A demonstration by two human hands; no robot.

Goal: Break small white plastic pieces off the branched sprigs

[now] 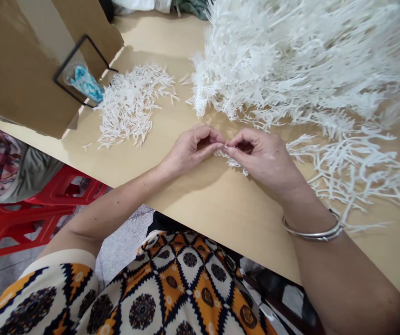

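My left hand [191,150] and my right hand [268,156] meet over the table, thumb and forefinger of each pinched together. Between the fingertips is a tiny white piece [225,147], mostly hidden. Just below the fingers, a small bunch of white branched bits [234,162] shows, partly covered by my right hand. Thin, branched white strands [355,170], plastic-looking, lie to the right of my right wrist. Beyond my hands rises a big heap of similar white strands [276,60]. A smaller pile of short white pieces [130,104] lies to the left.
At the back left stands a cardboard box [18,60]. Beside it, a black wire frame [68,59] surrounds a clear cup with blue-and-white contents [85,83]. Red plastic stools [29,228] and a seated person [32,167] are past the table's left edge.
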